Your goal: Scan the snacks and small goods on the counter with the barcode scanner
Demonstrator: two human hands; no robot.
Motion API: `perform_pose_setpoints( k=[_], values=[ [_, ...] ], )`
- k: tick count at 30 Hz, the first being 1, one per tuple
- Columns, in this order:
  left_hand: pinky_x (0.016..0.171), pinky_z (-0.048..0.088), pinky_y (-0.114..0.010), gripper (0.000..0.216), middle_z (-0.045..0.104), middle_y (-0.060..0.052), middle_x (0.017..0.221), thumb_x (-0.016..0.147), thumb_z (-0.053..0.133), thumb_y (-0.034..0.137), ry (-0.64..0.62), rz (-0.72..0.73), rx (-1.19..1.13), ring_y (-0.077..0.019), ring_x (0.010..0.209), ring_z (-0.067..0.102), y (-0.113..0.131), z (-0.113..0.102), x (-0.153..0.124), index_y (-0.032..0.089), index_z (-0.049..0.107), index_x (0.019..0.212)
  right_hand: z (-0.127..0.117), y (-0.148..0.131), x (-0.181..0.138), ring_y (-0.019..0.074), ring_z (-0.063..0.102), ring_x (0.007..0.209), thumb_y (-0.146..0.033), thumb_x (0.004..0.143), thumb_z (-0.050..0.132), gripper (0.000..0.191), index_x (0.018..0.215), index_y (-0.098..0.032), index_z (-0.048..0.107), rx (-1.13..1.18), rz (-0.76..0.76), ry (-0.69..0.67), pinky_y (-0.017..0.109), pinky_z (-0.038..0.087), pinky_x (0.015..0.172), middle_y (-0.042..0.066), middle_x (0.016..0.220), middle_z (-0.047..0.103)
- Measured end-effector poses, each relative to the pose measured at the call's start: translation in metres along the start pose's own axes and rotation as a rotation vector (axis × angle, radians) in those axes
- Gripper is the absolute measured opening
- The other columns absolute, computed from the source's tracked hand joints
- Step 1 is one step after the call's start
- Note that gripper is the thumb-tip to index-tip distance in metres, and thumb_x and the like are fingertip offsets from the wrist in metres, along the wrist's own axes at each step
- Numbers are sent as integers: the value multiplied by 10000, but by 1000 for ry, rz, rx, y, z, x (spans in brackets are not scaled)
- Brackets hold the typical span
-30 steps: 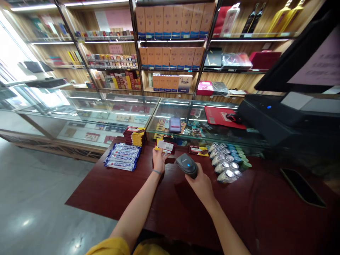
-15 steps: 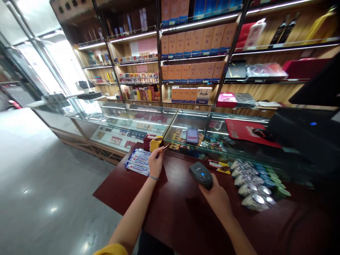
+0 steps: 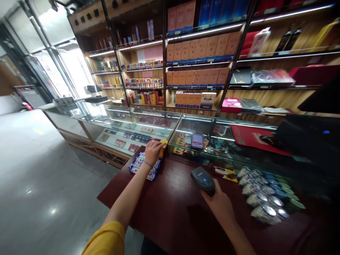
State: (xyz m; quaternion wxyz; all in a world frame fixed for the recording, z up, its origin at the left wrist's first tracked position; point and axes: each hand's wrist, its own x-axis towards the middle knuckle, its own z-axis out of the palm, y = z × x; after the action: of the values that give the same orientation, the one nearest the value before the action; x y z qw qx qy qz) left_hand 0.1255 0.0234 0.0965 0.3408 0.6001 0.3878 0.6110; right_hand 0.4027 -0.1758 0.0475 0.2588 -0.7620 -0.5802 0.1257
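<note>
My left hand (image 3: 152,151) reaches forward over the dark red counter (image 3: 170,209) and rests palm down on a stack of red and yellow bars (image 3: 162,146). Its fingers curl over the top bar of the stack. Just under my wrist lie blue and white wrapped bars (image 3: 145,165). My right hand (image 3: 219,203) grips a dark grey barcode scanner (image 3: 202,180) with a blue light, held just above the counter. One red and yellow bar (image 3: 225,173) lies beyond the scanner.
Several shiny foil-topped tins (image 3: 262,198) sit at the right of the counter. Glass display cases (image 3: 148,124) run behind it, with a small payment device (image 3: 197,141) on top. A black register (image 3: 305,136) stands at right. Shelves of boxes line the back wall. Grey floor lies to the left.
My left hand carried the red and yellow bar from in front of the scanner leftward to the stack. The view swung left. My right hand kept the scanner.
</note>
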Motion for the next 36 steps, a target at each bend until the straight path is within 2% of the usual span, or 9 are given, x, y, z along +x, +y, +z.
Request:
perform_pose_setpoints(
  k=[5,13,17,22,24,28,30,32,36],
  values=[
    [1174,227,-445,259,695,-82,944,659,747,62,-59,-15,-20,-295,1170,554,-8,4,9,294,744,774,-5,1,-2,289,708,688,-471,872,501,328,1134,-274,509,-7,-6,9,290,362,541,26,730,713],
    [1198,182,-441,269,712,-80,1038,645,788,147,-134,129,83,-286,1170,579,-17,1,11,289,737,868,-2,2,-3,283,711,683,-462,879,498,315,1131,-273,499,-35,1,24,284,364,534,31,753,723],
    [1208,160,-454,330,719,-65,1061,594,834,168,-95,164,58,-298,1182,575,-15,2,7,303,728,875,-3,-1,-4,300,717,725,-478,890,480,310,1123,-273,486,-41,12,3,290,371,548,40,782,729],
    [1215,152,-460,321,723,-69,1029,595,824,129,-43,102,6,-295,1206,570,-16,3,5,289,721,854,-4,-1,-4,303,720,735,-476,892,478,332,1153,-270,474,-28,15,-7,289,375,549,46,799,735],
    [1208,177,-471,317,714,-74,1082,641,803,158,-71,147,129,-298,1240,549,-20,2,6,287,726,920,-4,1,-4,300,719,726,-470,890,483,335,1156,-267,478,-21,11,15,287,374,546,45,794,735],
    [1184,222,-505,351,633,-74,1294,851,621,249,-229,369,681,-291,1336,464,-28,0,6,278,655,1198,-6,8,-4,282,717,700,-470,879,496,327,1130,-260,503,-7,-6,57,281,377,537,40,775,734],
    [1170,260,-502,373,600,-77,1345,914,534,264,-258,459,864,-280,1351,447,-30,1,4,266,604,1280,-9,11,-5,281,718,701,-461,870,505,330,1126,-253,517,-4,-6,78,281,384,540,44,770,735],
    [1156,301,-483,377,595,-77,1349,939,499,273,-242,527,913,-269,1344,452,-30,6,-1,257,583,1307,-13,14,-7,288,719,720,-450,856,517,345,1134,-246,532,-5,7,106,286,398,549,52,767,734],
    [1117,376,-452,358,618,-86,1294,950,494,270,-189,603,816,-256,1280,500,-27,28,-16,237,592,1292,-21,24,-12,297,723,782,-438,821,554,378,1143,-240,553,39,35,144,291,437,574,62,785,736]
  ],
)
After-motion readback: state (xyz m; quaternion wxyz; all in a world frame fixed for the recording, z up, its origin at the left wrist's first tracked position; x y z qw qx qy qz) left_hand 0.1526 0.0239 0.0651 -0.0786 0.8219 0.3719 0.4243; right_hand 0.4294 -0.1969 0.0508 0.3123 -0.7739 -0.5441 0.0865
